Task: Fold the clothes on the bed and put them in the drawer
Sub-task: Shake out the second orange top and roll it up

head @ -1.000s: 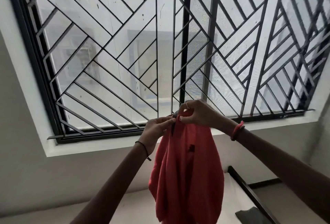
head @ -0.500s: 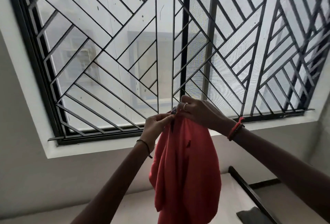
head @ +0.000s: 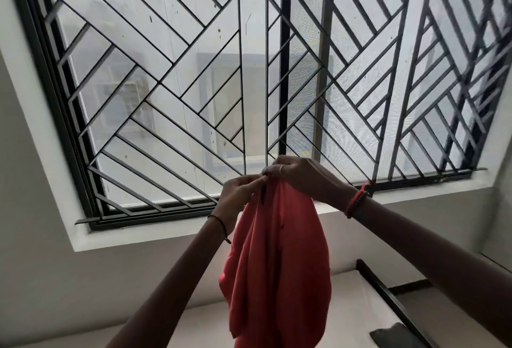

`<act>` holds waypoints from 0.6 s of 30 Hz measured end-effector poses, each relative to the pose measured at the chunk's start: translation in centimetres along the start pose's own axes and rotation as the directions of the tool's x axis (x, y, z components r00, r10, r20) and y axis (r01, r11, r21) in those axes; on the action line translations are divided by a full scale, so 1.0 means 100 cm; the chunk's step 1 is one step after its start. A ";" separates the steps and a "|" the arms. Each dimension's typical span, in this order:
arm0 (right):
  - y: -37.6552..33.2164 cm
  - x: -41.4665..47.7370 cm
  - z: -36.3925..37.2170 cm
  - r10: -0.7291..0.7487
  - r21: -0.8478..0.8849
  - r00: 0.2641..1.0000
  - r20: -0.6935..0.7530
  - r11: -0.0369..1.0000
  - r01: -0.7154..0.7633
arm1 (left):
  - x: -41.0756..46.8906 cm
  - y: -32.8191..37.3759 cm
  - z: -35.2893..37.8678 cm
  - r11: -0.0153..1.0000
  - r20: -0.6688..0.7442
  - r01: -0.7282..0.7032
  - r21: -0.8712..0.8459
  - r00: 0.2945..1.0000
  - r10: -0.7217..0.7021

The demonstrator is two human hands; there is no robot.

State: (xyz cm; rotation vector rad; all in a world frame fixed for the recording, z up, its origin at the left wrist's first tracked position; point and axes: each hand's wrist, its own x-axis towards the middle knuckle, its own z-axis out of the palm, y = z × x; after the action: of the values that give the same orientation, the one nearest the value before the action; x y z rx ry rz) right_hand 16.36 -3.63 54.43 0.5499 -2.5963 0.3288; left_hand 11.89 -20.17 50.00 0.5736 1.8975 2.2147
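While the red garment (head: 279,264) hangs in the air before the window grille (head: 166,84), above the pale bed (head: 360,306), both hands meet at its top edge. The left hand (head: 241,192) pinches the cloth between thumb and fingertips, and the right hand (head: 302,178), touching the left, curls its fingers round the same bunched edge. The cloth drops in loose vertical folds, not yet a flat shape. To do this step well, I judge the hands should part along the top hem until the fabric draws taut between them, so the seams line up before any fold is made. A light shake would likely drop the creases. A dark cloth (head: 396,336) lies at the bed's lower right — probably next; no drawer is in view.
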 end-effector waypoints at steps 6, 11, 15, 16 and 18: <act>0.005 0.001 0.006 -0.100 -0.037 0.995 -0.012 0.994 0.100 | 0.002 -0.001 -0.003 0.975 -0.029 -0.111 0.194 0.992 0.119; 0.003 0.005 0.007 -0.101 0.005 0.995 -0.013 0.995 0.101 | 0.000 -0.004 -0.005 0.966 -0.038 -0.149 0.211 0.986 0.160; -0.001 0.004 0.008 -0.106 -0.005 0.994 0.010 0.994 0.106 | 0.000 -0.008 -0.004 0.955 -0.071 -0.187 0.231 0.975 0.208; -0.001 0.004 0.009 -0.111 -0.019 0.994 0.012 0.994 0.112 | 0.000 -0.009 -0.003 0.954 -0.084 -0.189 0.232 0.973 0.213; -0.002 0.004 0.008 -0.120 -0.051 0.993 0.018 0.991 0.120 | 0.000 -0.009 -0.003 0.951 -0.099 -0.193 0.241 0.970 0.222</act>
State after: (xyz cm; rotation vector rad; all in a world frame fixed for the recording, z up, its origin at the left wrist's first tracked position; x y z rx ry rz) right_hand 15.82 -4.18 53.90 0.6891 -2.5647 0.2172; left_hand 11.68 -20.27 49.04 0.7171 2.2751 2.2145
